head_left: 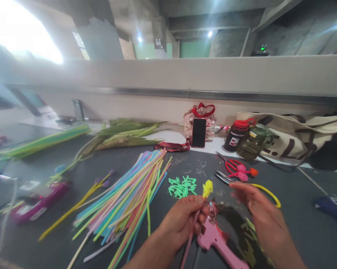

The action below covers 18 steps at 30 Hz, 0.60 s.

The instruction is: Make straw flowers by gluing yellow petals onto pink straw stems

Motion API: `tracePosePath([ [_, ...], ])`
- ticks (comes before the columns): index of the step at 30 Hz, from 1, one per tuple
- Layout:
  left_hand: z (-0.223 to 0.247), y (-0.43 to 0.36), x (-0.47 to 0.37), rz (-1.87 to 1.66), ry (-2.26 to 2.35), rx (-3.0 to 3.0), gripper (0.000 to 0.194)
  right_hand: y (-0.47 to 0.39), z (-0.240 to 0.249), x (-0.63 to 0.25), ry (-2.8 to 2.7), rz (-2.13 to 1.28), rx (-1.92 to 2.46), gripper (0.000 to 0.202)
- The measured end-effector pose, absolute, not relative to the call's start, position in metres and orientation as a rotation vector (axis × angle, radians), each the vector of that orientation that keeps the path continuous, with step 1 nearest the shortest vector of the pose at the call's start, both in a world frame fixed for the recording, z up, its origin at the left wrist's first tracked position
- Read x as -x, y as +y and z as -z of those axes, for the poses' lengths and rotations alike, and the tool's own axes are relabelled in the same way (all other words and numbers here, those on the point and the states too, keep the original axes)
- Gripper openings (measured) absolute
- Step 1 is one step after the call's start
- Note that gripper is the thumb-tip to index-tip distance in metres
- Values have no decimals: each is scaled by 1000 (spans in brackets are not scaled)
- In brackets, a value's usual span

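The person's left hand (182, 218) pinches a slender, fuzzy pink stem with a ragged yellow tuft (195, 228) between thumb and fingers, while the right hand (262, 211) is open, its fingers loosely extended. The tuft is bright and bunched, the stem below it thin and straight. Its long axis runs away from the person, leaning slightly right, tuft at the far end, tail toward the near edge. It sits in the left hand, the tuft showing just past the fingertips, well apart from the right hand. Between the hands I see a pink plastic glue gun (217, 243); yellow-handled metal scissors (269, 193) lie by the right hand, though I can't tell whether they touch. Farther out on the dark grey tabletop (154, 246) are short, fuzzy green pieces (182, 186) and, left of them, a fanned bundle of pastel fuzzy stems (123, 198).
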<state>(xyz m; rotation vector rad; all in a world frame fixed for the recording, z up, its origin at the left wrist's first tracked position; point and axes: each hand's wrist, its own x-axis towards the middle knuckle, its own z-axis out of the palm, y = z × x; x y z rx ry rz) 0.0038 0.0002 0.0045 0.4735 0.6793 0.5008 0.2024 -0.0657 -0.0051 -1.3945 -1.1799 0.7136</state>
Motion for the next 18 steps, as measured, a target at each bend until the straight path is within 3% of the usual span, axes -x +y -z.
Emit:
tracePosePath([
  [4,-6,2,-7,-539,689,-338,7,-70,-3,-178,-1114,-881,1501,20],
  [7,-10,2,-12,-558,720,-303,9,-72,-8,-155,-1263,-1039,1542,31],
  [18,-28,5,-44,-756,830,-412,4,-66,1,-132,-1272,-1017,1663,29],
])
